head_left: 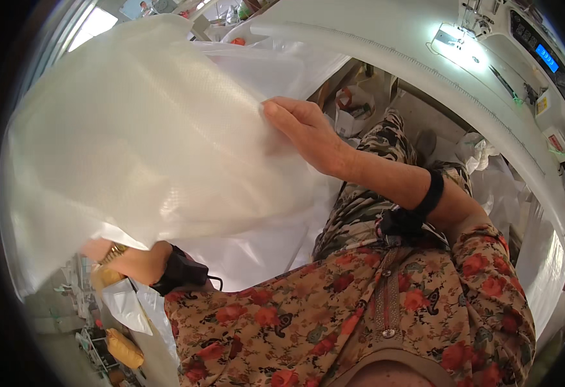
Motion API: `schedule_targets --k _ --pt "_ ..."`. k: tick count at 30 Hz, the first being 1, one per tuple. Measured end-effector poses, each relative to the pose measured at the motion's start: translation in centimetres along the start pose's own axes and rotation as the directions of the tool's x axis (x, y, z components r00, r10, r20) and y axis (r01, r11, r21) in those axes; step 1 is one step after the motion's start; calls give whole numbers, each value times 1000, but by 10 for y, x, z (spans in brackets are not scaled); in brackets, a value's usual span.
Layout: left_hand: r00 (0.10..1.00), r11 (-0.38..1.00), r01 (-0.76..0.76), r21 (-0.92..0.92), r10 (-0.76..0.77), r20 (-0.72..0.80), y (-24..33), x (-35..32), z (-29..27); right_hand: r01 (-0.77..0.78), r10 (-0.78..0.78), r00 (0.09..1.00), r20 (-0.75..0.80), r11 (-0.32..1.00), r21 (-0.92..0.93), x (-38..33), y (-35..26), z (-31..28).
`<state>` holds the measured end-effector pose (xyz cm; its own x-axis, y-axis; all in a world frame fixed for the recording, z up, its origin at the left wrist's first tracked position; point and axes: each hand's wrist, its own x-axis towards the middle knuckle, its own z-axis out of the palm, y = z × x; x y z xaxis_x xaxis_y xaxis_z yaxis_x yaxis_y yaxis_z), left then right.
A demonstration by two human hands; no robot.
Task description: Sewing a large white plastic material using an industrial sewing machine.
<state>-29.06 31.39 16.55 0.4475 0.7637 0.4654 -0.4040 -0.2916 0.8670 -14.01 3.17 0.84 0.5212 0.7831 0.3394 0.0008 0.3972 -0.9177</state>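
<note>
A large translucent white plastic sheet is held up on the left and fills much of that side. My right hand pinches its right edge between thumb and fingers. From below, my left forearm, with a gold watch at the wrist, reaches behind the sheet. The fingers of my left hand are hidden by the material, so their grip does not show. Beneath the raised sheet, more white sheeting lies beside my legs.
At the upper right stands a sewing machine with a lit needle area and a small blue display. Its pale worktable curves across the top. A yellow package and a metal rack are at the lower left. Under the table sits a white bag.
</note>
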Motion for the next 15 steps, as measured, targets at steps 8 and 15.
schedule_targets --k 8,15 --pt "984 947 -90 309 133 -119 -4 54 8 -267 243 959 145 946 184 -53 41 -12" --pt "866 281 -304 910 480 141 -34 52 44 -291 299 954 -5 926 -240 -14 -3 -21"
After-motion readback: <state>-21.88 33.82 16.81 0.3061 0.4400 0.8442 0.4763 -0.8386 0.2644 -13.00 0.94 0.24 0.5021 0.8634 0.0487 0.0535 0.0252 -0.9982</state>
